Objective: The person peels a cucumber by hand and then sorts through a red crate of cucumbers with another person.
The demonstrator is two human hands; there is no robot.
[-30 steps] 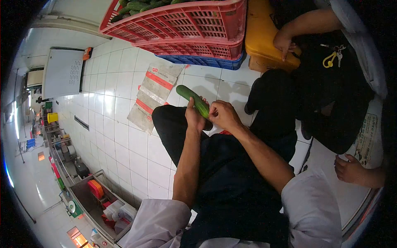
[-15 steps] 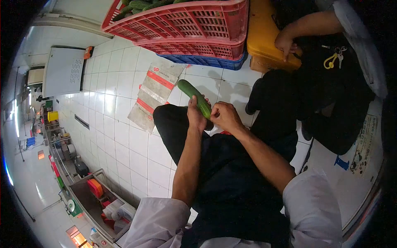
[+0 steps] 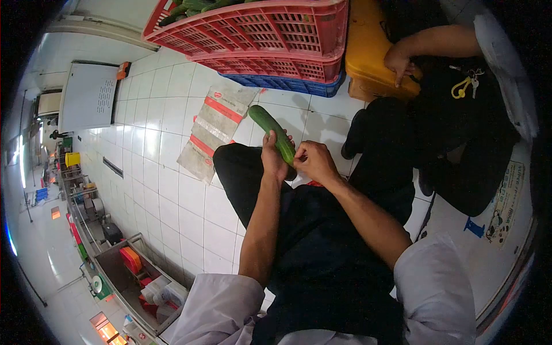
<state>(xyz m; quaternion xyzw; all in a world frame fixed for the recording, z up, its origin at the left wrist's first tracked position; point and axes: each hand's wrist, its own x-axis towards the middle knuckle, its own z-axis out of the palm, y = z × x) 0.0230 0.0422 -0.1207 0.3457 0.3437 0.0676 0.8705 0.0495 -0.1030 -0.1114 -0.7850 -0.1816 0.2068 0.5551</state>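
— Where was the cucumber (image 3: 274,131)?

— Above the person's lap, slanting toward the red crate (image 3: 270,31) at the tiled floor's (image 3: 167,190) far edge.

— And the hands?

— The left hand (image 3: 273,158) had its fingers wrapped round the near end. The right hand (image 3: 313,161) pinched that end too, fingers together against it.

— Anyone else?

— Another person's hand (image 3: 398,59) rested on a yellow container (image 3: 368,46).

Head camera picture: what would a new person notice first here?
First the green cucumber in the middle, held by the left hand and touched at its near end by the right hand. Next the red crate at the top, with more cucumbers in it, stacked on a blue crate. At the upper right sits another person, one hand on a yellow container.
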